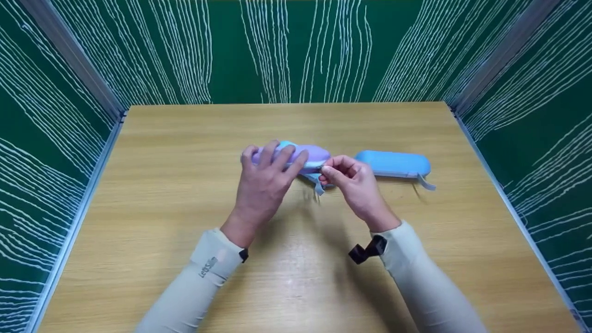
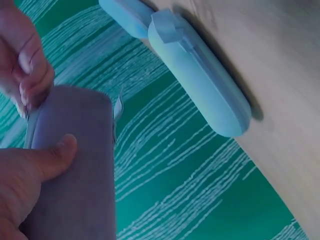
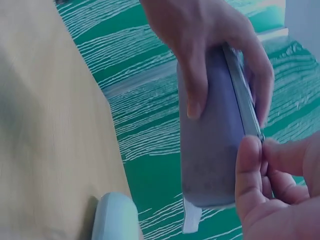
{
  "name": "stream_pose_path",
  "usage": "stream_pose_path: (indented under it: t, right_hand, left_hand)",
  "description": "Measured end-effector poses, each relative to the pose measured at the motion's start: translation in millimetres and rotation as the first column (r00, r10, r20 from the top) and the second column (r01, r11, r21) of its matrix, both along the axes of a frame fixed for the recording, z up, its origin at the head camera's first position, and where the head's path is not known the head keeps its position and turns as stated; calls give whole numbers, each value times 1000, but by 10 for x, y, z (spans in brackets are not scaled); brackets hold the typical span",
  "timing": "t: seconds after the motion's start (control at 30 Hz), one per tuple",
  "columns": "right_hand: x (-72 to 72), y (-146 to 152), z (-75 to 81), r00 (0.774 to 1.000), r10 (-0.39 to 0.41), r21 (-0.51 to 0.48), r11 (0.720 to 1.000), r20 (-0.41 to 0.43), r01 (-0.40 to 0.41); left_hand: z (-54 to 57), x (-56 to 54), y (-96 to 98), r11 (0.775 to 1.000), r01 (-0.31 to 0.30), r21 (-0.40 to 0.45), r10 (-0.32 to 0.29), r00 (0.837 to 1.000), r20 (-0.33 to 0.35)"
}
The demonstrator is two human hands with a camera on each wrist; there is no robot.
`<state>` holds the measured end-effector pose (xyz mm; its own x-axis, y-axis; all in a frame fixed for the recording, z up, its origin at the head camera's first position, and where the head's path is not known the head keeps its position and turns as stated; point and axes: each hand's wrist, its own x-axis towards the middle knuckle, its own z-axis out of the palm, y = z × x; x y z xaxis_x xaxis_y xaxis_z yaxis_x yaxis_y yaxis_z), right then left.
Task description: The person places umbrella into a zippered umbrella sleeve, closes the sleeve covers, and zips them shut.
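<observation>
A purple zippered case point(image 1: 317, 152) is held up off the table by my left hand point(image 1: 263, 185), its fingers spread over the top. In the left wrist view the thumb of that left hand point(image 2: 30, 172) presses on the case's flat side. My right hand point(image 1: 356, 185) pinches the zipper pull point(image 3: 261, 137) at the case's right end, along its pale zipper band point(image 3: 245, 100). Partly hidden behind the purple case lies a light blue case point(image 2: 200, 75) with a fabric loop point(image 1: 319, 187). The pull itself is mostly covered by thumb and finger.
A blue case point(image 1: 393, 164) with a strap point(image 1: 426, 182) lies to the right of my right hand. The wooden table point(image 1: 162, 208) is bounded at the back and sides by green walls point(image 1: 226, 55) with white streaks.
</observation>
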<state>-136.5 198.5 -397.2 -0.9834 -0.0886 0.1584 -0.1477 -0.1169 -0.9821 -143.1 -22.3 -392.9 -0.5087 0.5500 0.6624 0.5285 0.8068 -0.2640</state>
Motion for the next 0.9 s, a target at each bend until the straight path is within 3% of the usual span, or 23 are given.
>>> stream_pose_path:
  t: [0.3,0.63,0.9]
  right_hand:
    - [68,-67,72,998,-38,77,996,-56,42]
    - [66,7,120,999,-36,127,991,-39,41]
    - [50,182,146,999,-18,158,987,33,13]
  left_hand:
    - [-48,-19,84,999,-3,34,1,999,45]
    - [-55,-20,22,994,40,99,-54,989,139]
    - [-62,-22,-95,982,65,180,-98,979,181]
